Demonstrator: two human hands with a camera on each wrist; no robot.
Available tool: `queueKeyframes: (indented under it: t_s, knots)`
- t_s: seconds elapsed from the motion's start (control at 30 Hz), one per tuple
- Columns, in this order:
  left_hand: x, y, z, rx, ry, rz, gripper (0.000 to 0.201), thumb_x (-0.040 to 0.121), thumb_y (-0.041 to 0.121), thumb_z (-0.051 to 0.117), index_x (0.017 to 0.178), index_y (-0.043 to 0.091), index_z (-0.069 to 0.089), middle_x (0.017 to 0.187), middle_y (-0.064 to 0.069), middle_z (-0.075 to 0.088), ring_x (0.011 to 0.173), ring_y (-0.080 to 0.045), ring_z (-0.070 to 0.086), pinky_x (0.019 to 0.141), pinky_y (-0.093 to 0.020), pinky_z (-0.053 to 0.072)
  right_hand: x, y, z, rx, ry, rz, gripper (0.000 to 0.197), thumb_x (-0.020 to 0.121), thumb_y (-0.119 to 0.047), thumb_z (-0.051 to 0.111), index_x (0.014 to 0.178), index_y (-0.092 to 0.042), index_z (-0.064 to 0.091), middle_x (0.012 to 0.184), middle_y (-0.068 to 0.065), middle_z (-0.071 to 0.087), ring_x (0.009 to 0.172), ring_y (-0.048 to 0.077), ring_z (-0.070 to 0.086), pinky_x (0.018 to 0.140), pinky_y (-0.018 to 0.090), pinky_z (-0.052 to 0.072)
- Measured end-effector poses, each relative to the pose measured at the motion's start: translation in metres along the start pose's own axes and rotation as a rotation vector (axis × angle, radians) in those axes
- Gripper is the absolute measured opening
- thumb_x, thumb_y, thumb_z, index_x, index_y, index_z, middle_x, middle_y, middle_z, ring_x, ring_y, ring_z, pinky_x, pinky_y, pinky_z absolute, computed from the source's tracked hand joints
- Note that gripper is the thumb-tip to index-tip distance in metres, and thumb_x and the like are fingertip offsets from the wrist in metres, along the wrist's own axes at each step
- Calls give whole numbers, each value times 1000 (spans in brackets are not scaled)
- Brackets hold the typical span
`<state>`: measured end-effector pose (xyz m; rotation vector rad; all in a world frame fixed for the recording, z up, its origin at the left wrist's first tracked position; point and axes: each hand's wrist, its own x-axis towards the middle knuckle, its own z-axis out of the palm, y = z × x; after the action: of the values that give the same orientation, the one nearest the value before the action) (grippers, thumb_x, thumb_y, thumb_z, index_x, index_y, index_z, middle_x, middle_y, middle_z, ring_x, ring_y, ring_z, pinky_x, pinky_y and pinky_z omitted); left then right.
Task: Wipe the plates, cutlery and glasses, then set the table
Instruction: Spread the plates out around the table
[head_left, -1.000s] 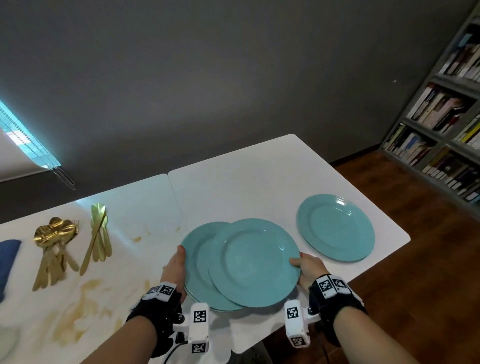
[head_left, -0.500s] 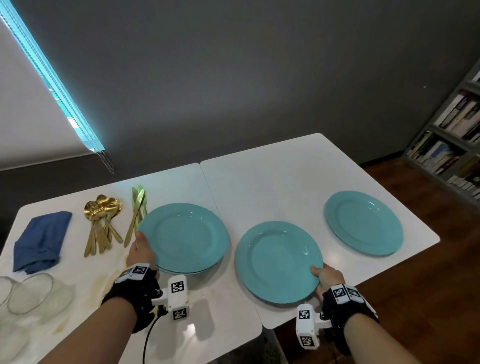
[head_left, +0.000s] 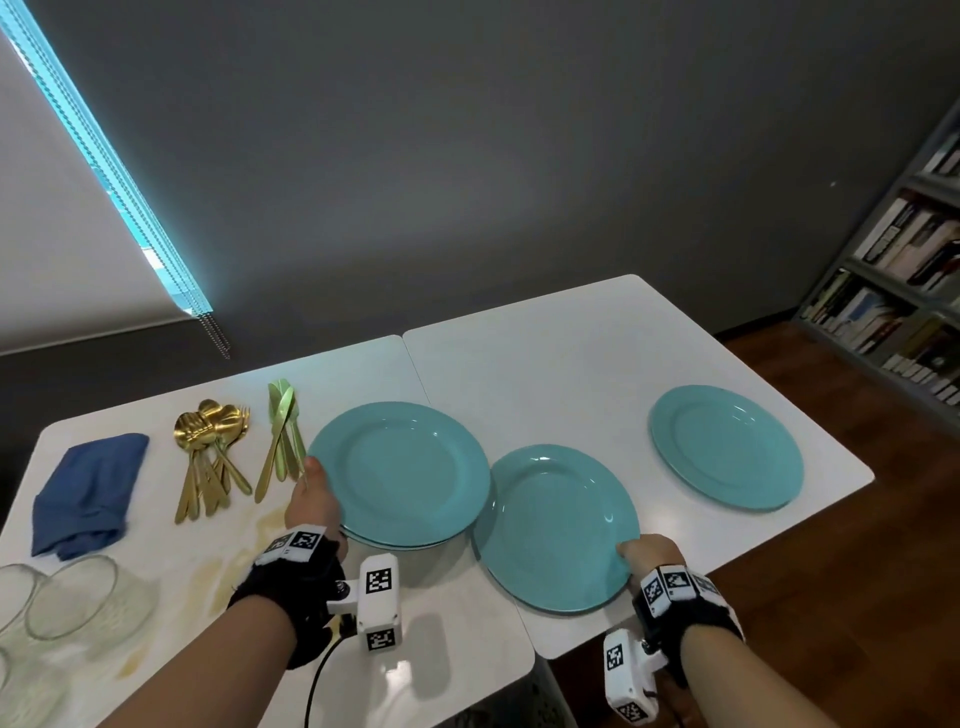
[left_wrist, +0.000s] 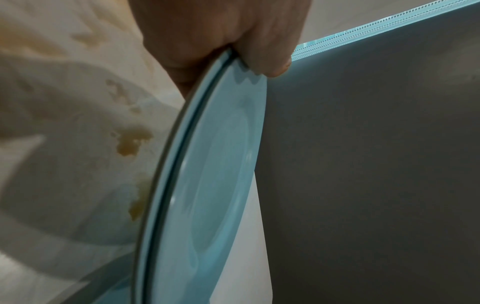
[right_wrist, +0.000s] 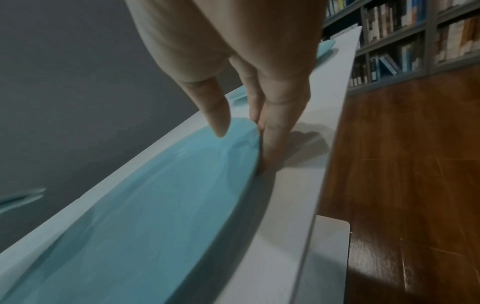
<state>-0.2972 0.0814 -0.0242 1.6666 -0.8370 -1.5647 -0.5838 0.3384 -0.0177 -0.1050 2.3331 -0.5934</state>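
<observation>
Two stacked teal plates (head_left: 400, 467) sit at the middle of the white table (head_left: 561, 364). My left hand (head_left: 314, 499) grips the stack's left rim, thumb on top and fingers underneath; the left wrist view shows the hand (left_wrist: 221, 37) on the stack (left_wrist: 215, 174). A single teal plate (head_left: 556, 525) lies to the right, its rim meeting the stack's. My right hand (head_left: 644, 553) pinches its near right rim. In the right wrist view the hand (right_wrist: 246, 131) has its thumb on that plate (right_wrist: 155, 205) and fingers under the edge. A third plate (head_left: 724, 447) lies far right.
Gold spoons and forks (head_left: 213, 457) and knives (head_left: 283, 436) lie left of the stack. A folded blue cloth (head_left: 88, 493) and several glasses (head_left: 67, 597) are at the far left. Brownish stains (head_left: 228, 566) mark the table near my left wrist. A bookshelf (head_left: 904, 291) stands right.
A second ago the single plate lay overlapping the stack. My right hand drew it off to the right and my left hand carried the stack left. Now their rims meet again.
</observation>
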Motion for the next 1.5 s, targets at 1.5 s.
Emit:
queueKeyframes:
  t_s: [1.5]
  knots:
    - [37, 57, 237, -366, 144, -186, 56, 99, 50, 29, 142, 16, 37, 138, -6, 51, 121, -28, 53, 88, -41, 45, 252, -227, -137, 688, -172, -43, 40, 96, -1, 40, 136, 3, 38, 141, 22, 42, 125, 39, 47, 96, 42, 48]
